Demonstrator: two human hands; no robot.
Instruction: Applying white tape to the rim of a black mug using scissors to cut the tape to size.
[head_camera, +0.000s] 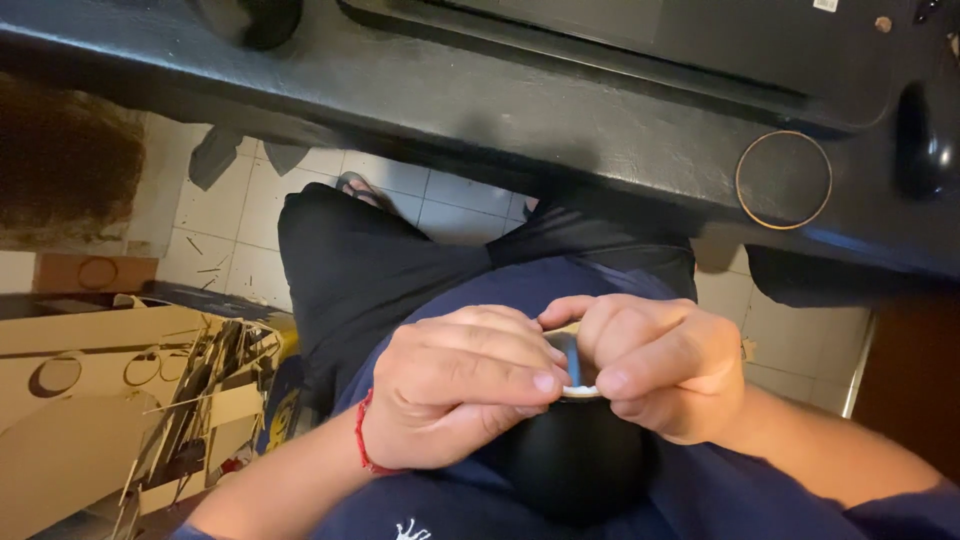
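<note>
Over the person's lap, below the black desk, the left hand and right hand both pinch closed on a small ring, the work on it seemingly midway

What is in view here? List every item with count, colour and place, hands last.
Ring: one, pale with a blue inner band, pinched between both hands above the lap.
Round dark object: one, black, just below the hands; what it is cannot be told.
Desk: one, black, across the top.
Thin hoop: one, tan, lying on the desk at right.
Mouse: one, black, far right on the desk.
Cardboard pieces: several, tan, with round cut-outs, lower left.
Floor tiles: white, under the desk.
Wrist cord: one, red, on the left wrist.
Left hand: gripping the ring.
Right hand: gripping the ring.
</note>
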